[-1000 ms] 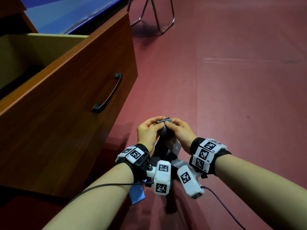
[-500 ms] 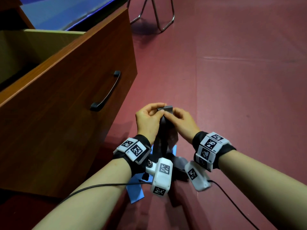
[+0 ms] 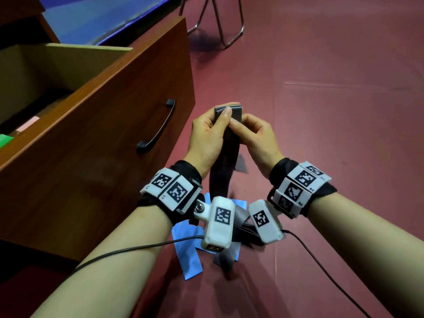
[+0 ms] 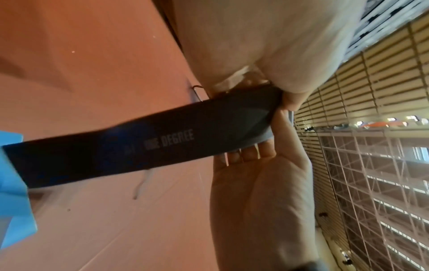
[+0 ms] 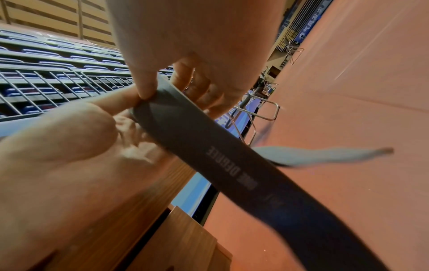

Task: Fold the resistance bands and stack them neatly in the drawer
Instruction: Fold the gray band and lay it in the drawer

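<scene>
A dark grey resistance band [image 3: 226, 154] hangs down from my two hands in front of the open wooden drawer [image 3: 96, 125]. My left hand [image 3: 210, 131] pinches its top end between thumb and fingers, and my right hand [image 3: 254, 131] pinches the same end from the right. In the left wrist view the grey band [image 4: 144, 148] shows white lettering; in the right wrist view the grey band [image 5: 223, 161] runs down from the pinching fingers [image 5: 144, 88]. A blue band [image 3: 187, 249] lies on the floor under my wrists. Pink and green things [image 3: 27, 125] lie inside the drawer.
The drawer front carries a black handle [image 3: 158, 127] just left of my hands. A metal chair frame [image 3: 220, 21] stands on the red floor [image 3: 321, 111] farther off. Cables trail from both wrist cameras.
Both hands have risen with the grey band, lifting its top end higher so more of it hangs below. The grips are unchanged.
</scene>
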